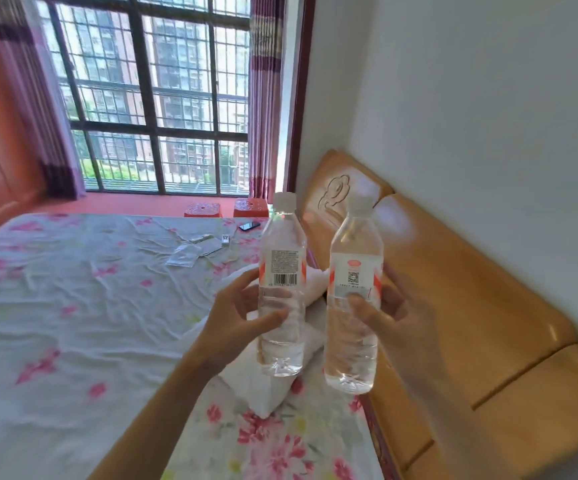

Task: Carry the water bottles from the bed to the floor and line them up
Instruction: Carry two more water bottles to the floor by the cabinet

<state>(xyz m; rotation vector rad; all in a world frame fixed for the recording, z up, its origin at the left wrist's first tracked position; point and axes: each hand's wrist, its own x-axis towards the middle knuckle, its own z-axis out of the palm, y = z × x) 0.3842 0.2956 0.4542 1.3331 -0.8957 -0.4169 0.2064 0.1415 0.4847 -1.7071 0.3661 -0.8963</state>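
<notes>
I hold two clear water bottles upright above the bed [72, 306], side by side with a small gap between them. My left hand [235, 317] grips the left bottle [282, 268] around its lower half; its barcode label faces me. My right hand [391, 317] grips the right bottle [355, 271] at the label, which shows a QR code. Both bottles have white caps and look full. The floor beside me is out of view.
A white pillow [273, 393] lies under the bottles near the wooden headboard [453, 289]. A phone [249, 225] and some papers [194, 251] rest on the far part of the sheet. Two red stools [225, 209] stand by the barred window.
</notes>
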